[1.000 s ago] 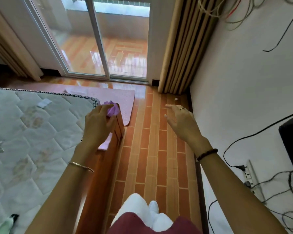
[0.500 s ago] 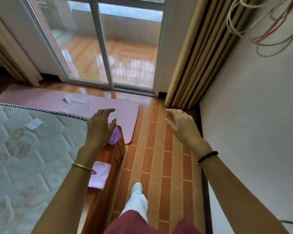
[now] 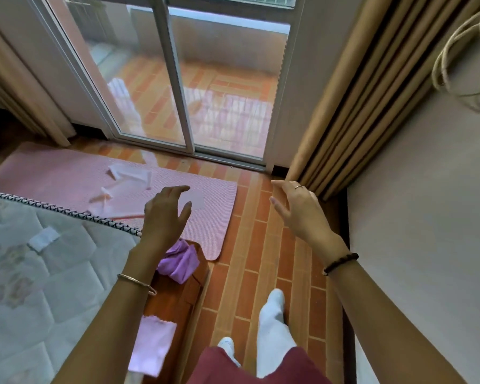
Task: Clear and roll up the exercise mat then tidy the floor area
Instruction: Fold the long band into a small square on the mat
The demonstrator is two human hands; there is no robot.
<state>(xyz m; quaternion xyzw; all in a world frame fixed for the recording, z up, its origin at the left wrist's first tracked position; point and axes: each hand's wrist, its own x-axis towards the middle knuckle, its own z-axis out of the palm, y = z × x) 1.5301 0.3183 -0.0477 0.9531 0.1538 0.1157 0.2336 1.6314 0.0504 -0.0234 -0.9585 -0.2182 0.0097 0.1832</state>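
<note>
Floor point(image 3: 261, 245): pink mat point(image 3: 53, 173) lying flat.
Mat: white paper bits point(image 3: 130, 173) on top.
Bed edge point(image 3: 178, 306): crumpled purple cloth point(image 3: 178, 261).

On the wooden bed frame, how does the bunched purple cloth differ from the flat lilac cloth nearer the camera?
The bunched purple cloth is crumpled into a heap; the flat lilac cloth lies spread out. The bunched purple cloth is deeper purple, the flat lilac cloth paler. The first sits at the frame corner by the pink mat; the second lies nearer the person. Both rest on the wooden bed frame, unheld.
</note>
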